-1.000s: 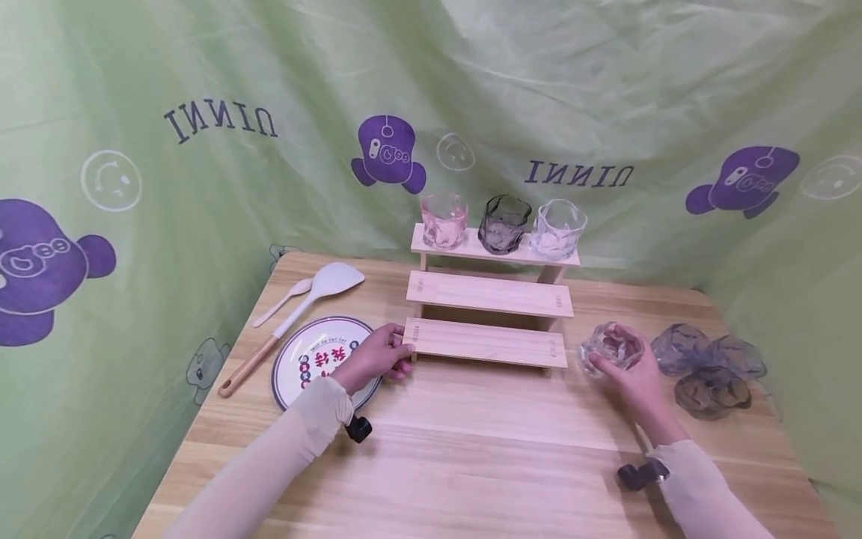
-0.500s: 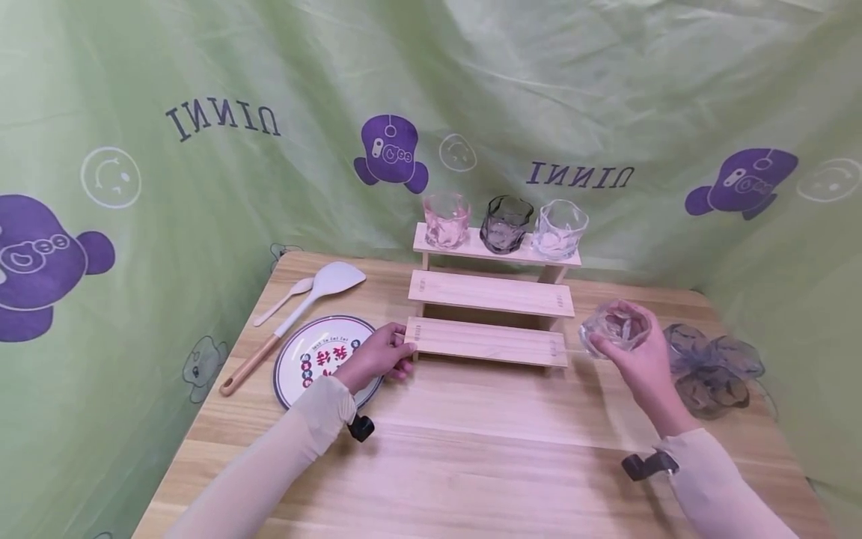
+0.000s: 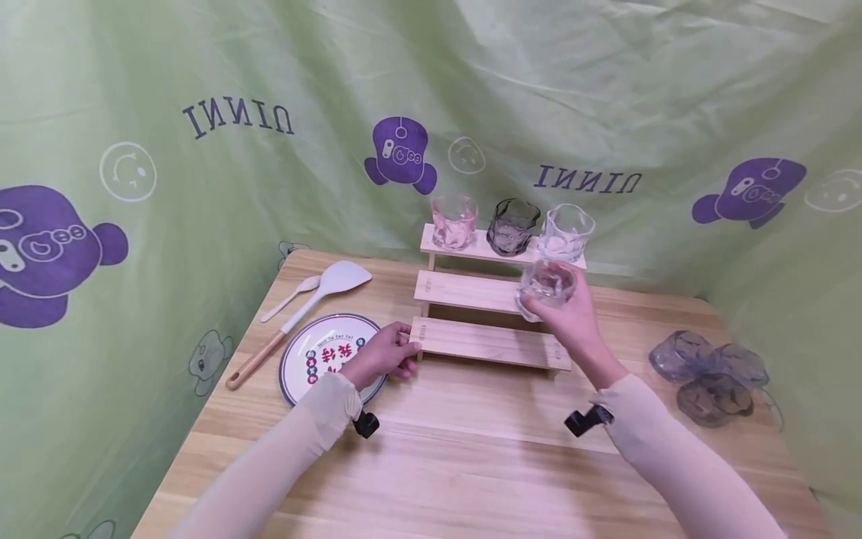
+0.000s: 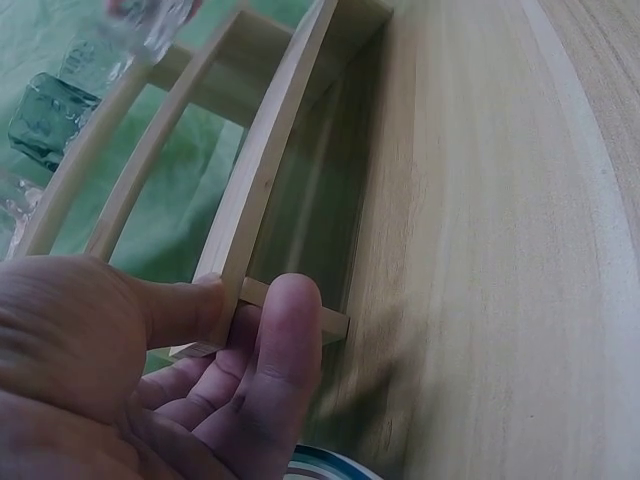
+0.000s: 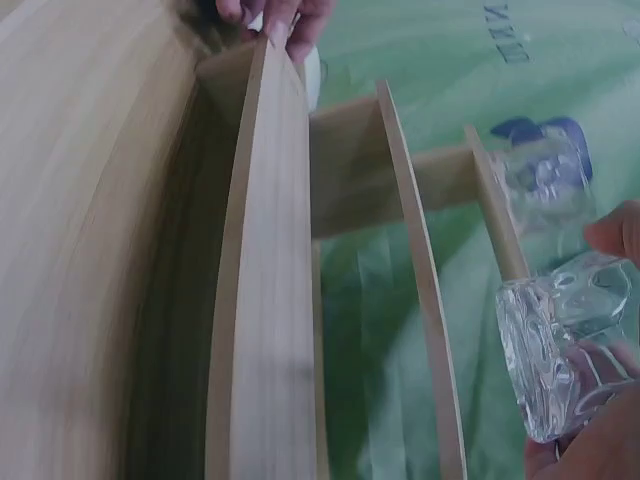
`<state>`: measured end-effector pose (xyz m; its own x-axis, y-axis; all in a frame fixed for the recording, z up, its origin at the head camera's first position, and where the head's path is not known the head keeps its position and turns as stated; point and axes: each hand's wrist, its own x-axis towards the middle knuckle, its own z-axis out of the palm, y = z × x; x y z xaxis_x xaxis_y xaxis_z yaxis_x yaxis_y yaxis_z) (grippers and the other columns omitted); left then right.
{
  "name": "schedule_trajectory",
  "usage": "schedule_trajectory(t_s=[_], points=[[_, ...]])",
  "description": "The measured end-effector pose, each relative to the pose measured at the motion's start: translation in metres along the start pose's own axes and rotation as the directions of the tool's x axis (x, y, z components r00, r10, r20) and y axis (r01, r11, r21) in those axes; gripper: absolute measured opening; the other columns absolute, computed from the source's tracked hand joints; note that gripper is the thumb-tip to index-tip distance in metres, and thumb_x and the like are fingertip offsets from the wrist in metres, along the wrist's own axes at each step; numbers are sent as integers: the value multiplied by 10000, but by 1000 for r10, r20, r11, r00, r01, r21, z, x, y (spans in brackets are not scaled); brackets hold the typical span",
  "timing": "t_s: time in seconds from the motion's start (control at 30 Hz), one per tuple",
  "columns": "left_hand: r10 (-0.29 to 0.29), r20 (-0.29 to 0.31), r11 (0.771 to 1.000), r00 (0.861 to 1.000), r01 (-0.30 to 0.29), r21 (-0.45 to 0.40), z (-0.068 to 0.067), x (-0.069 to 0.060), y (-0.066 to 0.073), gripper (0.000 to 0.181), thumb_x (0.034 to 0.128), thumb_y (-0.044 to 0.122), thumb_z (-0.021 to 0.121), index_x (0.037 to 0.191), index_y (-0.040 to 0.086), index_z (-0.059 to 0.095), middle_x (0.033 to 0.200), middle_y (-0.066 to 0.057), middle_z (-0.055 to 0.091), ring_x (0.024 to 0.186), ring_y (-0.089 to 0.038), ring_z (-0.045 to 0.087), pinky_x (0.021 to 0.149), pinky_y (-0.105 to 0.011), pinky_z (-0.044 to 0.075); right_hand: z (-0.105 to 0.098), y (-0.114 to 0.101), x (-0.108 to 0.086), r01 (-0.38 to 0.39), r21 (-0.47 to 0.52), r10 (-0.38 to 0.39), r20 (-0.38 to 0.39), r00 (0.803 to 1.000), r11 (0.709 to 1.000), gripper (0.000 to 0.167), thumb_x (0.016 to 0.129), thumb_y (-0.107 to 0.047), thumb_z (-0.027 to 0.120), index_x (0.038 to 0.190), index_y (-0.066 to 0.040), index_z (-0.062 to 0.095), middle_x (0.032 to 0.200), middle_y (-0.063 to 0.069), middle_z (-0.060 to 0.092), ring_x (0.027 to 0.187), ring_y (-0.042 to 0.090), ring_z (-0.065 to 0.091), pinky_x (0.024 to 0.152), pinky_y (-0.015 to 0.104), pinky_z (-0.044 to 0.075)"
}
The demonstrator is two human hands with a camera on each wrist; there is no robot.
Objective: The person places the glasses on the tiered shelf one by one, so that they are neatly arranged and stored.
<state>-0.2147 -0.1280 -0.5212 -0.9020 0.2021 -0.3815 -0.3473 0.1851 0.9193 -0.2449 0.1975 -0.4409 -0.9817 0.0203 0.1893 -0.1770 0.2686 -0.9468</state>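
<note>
My left hand (image 3: 384,353) grips the left end of the lowest step of a three-tier wooden shelf (image 3: 491,343); in the left wrist view the thumb (image 4: 185,310) lies on top of the board and fingers curl beneath. A clear glass (image 3: 544,284) is held in my right hand (image 3: 575,318), over the right end of the middle step. The right wrist view shows this glass (image 5: 560,350) between thumb and fingers; I cannot tell whether it touches the step. On the top step stand a pink glass (image 3: 454,224), a dark grey glass (image 3: 513,228) and another clear glass (image 3: 567,232).
Several dark glasses (image 3: 714,400) lie grouped at the table's right. On the left are a patterned plate (image 3: 296,367), partly behind the left hand, a white spatula (image 3: 340,277) with a wooden handle, and a small spoon (image 3: 289,296). A green printed curtain (image 3: 323,195) surrounds the table.
My right hand has lifted the clear glass from the right of the shelf and carried it left and up, over the middle step. The left hand keeps its grip on the shelf.
</note>
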Motion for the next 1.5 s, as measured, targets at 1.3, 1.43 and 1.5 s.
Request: schedule_trajectory(t_s=[1.3, 1.43, 1.5], points=[[3, -19, 999, 1000, -2, 36, -1, -6, 7, 519, 1001, 42, 628, 1444, -51, 373, 1063, -177, 559, 681, -221, 656, 614, -370, 638, 142, -8, 18, 91, -75, -95, -61, 994, 993, 1017, 669, -406, 964, 1433, -103, 365, 1360, 115, 509, 1263, 259, 503, 1112, 359, 406], [7, -6, 1000, 1000, -7, 29, 1, -5, 7, 517, 1004, 45, 624, 1443, -53, 370, 1060, -173, 569, 670, -204, 651, 624, -365, 639, 135, -5, 15, 92, -31, -93, -49, 994, 995, 1051, 653, -379, 977, 1448, -134, 335, 1353, 104, 503, 1227, 239, 518, 1095, 355, 427], [5, 0, 1000, 1000, -5, 25, 1, -6, 7, 519, 1002, 45, 627, 1443, -53, 371, 1062, -176, 566, 681, -207, 653, 630, -363, 639, 126, -1, 12, 101, -6, -101, -28, 994, 995, 1062, 653, -357, 980, 1460, -152, 321, 1356, 88, 487, 1226, 229, 511, 1104, 346, 420]])
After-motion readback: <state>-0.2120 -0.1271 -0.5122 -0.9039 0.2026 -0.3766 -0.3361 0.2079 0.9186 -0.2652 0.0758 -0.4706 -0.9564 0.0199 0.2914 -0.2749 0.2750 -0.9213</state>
